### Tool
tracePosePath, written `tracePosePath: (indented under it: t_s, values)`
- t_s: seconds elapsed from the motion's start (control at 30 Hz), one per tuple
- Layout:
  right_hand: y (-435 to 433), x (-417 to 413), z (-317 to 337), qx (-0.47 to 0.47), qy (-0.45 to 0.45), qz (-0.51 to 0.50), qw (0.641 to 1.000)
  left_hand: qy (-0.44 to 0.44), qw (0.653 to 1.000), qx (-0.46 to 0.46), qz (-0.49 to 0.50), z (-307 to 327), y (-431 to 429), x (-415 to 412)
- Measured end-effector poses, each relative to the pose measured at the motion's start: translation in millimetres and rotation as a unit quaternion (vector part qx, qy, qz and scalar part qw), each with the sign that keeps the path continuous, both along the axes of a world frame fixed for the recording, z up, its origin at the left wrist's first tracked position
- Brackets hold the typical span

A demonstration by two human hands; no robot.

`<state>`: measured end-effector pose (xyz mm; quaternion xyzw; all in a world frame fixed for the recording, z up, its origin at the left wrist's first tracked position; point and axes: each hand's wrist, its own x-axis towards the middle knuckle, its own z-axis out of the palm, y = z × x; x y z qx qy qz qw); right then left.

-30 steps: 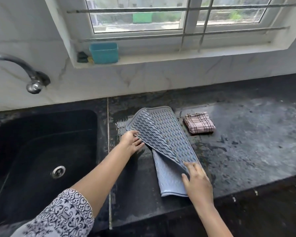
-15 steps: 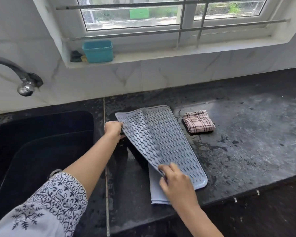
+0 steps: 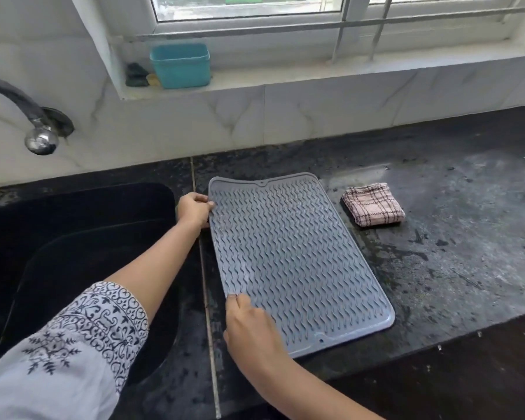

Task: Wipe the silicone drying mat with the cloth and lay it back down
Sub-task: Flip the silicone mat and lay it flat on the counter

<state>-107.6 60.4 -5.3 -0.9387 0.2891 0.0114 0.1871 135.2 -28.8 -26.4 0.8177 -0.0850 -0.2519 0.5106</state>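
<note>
The grey silicone drying mat (image 3: 291, 259) with wavy ridges lies spread out flat on the black countertop (image 3: 455, 256), ridged side up. My left hand (image 3: 193, 209) pinches the mat's left edge near the far corner. My right hand (image 3: 249, 325) holds the same left edge near the front corner, fingers on top of the ridges. The folded checked cloth (image 3: 372, 204) lies on the counter to the right of the mat's far end, touched by neither hand.
A black sink (image 3: 73, 253) lies directly left of the mat, with a tap (image 3: 40, 137) above it. A teal container (image 3: 180, 65) and small items sit on the window ledge. The counter's front edge runs just below the mat.
The mat was folded over itself; both hands drew its left half out leftward and it now lies unfolded and flat. The cloth stayed where it was.
</note>
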Motion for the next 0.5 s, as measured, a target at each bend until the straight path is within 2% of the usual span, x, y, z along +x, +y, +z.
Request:
tracePosePath:
  t_s: [0.1,0.2,0.27,0.4,0.5]
  values:
    - [2.4,8.0,-6.4,0.033,0.042,0.035,0.998,-0.047,0.997,0.037,-0.055,-1.6,4.7,6.2]
    - [2.4,5.6,-8.7,0.043,0.059,0.052,0.996,-0.199,0.966,0.137,-0.096,-2.6,14.1,4.6]
    - [-4.3,-2.8,-2.5,0.072,0.056,0.044,0.995,-0.275,0.945,0.151,-0.093,-1.3,17.9,-6.5]
    - [-59.5,-44.1,14.6,0.072,0.011,-0.039,0.997,-0.351,0.917,0.108,-0.154,-6.8,12.2,-56.0]
    - [-129.0,-88.9,14.8,0.034,-0.014,-0.132,0.991,-0.361,0.897,0.123,-0.224,-19.4,-1.1,-91.4]
